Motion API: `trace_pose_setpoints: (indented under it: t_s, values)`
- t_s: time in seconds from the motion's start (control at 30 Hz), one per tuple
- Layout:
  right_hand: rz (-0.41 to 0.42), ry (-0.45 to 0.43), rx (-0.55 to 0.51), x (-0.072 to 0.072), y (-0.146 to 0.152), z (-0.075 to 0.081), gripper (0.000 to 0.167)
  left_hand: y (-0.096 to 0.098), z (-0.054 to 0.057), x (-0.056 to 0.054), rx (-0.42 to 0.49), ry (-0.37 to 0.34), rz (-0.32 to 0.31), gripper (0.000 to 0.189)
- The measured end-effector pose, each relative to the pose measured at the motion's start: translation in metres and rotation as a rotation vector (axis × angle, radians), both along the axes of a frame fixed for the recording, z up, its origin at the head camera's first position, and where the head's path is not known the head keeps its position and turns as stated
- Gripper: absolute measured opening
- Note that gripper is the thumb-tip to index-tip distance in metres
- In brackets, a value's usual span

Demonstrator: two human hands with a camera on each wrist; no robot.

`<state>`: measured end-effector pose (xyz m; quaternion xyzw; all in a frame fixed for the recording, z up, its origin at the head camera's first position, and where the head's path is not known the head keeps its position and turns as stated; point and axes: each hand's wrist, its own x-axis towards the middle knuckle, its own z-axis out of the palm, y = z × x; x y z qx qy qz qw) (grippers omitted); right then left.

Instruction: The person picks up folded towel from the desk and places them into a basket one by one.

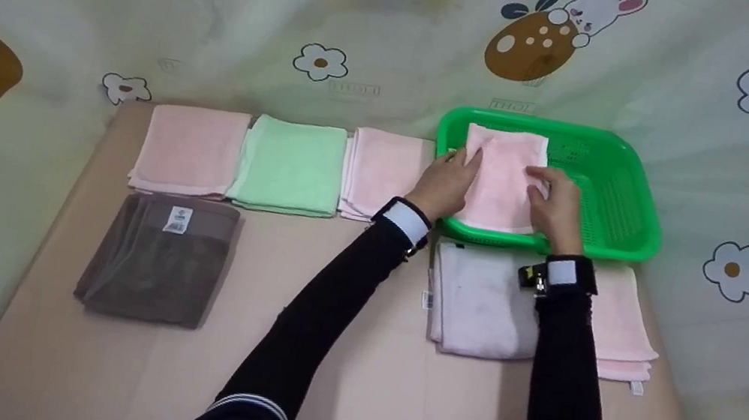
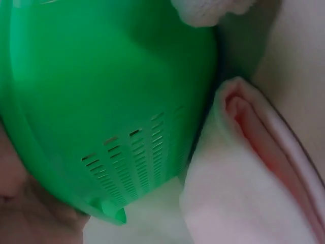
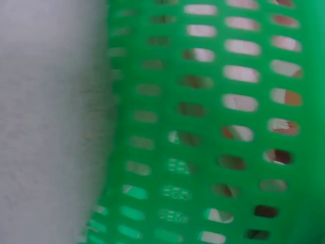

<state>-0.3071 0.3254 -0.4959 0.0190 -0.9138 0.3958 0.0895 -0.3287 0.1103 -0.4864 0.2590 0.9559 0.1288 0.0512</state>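
Observation:
A folded pink towel (image 1: 500,185) with white edging lies across the left part of a green plastic basket (image 1: 612,246). My left hand (image 1: 446,184) holds its left edge, the thumb on the cloth. At the right edge, my right hand (image 1: 558,206) pinches the cloth between thumb and bent fingers. The undersides of both grips are hidden. In the left wrist view, the basket's slotted wall (image 2: 111,91) stands beside a folded pink towel (image 2: 238,178). The right wrist view shows the perforated wall (image 3: 208,147) close up.
Along the back lie two folded pink towels (image 1: 194,149) (image 1: 384,174) with a green towel (image 1: 290,165) between them. A dark grey towel (image 1: 163,266) is at front left. Below the basket sit a pale lavender towel (image 1: 484,304) and another pink towel (image 1: 622,320).

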Motion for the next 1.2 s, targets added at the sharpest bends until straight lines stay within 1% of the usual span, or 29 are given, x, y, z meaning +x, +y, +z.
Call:
trace_pose_setpoints:
  t_s: [0.1, 0.17, 0.23, 0.33, 0.4, 0.47, 0.5, 0.6, 0.63, 0.7, 0.77, 0.83, 0.93, 1.1, 1.2]
  values:
    - [0.017, -0.075, 0.148, -0.003, -0.002, -0.001, 0.039, 0.004, 0.002, -0.003, -0.128, 0.031, -0.018, 0.073]
    - [0.041, -0.114, 0.246, -0.005, -0.003, -0.001, 0.042, 0.005, 0.003, -0.004, -0.201, 0.052, -0.013, 0.071]
    - [0.074, -0.15, 0.306, -0.006, -0.004, -0.001, 0.048, 0.006, 0.002, -0.004, -0.266, 0.065, -0.006, 0.067]
    - [0.122, -0.205, 0.298, -0.008, -0.004, -0.004, 0.058, 0.009, 0.001, -0.002, -0.357, 0.081, 0.0, 0.058]
    - [0.141, -0.235, 0.283, -0.009, -0.003, -0.006, 0.063, 0.011, 0.0, 0.0, -0.397, 0.089, 0.003, 0.048]
    - [0.149, -0.254, 0.291, -0.01, -0.002, -0.008, 0.064, 0.012, 0.0, 0.002, -0.41, 0.081, 0.014, 0.041]
    - [0.151, -0.261, 0.311, -0.01, -0.003, -0.009, 0.063, 0.012, 0.001, 0.002, -0.411, 0.076, 0.021, 0.038]
    - [0.154, -0.295, 0.407, -0.008, -0.005, -0.009, 0.048, 0.01, 0.001, 0.002, -0.412, 0.069, 0.03, 0.032]
    - [0.158, -0.311, 0.439, -0.008, -0.005, -0.008, 0.047, 0.01, 0.001, 0.002, -0.413, 0.065, 0.031, 0.031]
    - [0.169, -0.353, 0.498, -0.007, -0.007, -0.006, 0.049, 0.01, 0.0, 0.001, -0.423, 0.062, 0.032, 0.028]
    - [0.178, -0.398, 0.537, -0.007, -0.009, -0.004, 0.057, 0.01, 0.0, 0.0, -0.43, 0.056, 0.029, 0.027]
    - [0.184, -0.43, 0.548, -0.007, -0.01, -0.003, 0.064, 0.01, 0.0, -0.001, -0.438, 0.052, 0.027, 0.028]
    - [0.186, -0.453, 0.557, -0.007, -0.011, 0.0, 0.067, 0.011, 0.001, -0.002, -0.453, 0.05, 0.02, 0.031]
    - [0.178, -0.461, 0.553, -0.008, -0.011, -0.001, 0.067, 0.012, -0.001, -0.003, -0.468, 0.038, 0.014, 0.033]
    - [0.164, -0.454, 0.544, -0.008, -0.011, -0.001, 0.067, 0.011, -0.002, -0.003, -0.461, 0.031, 0.005, 0.032]
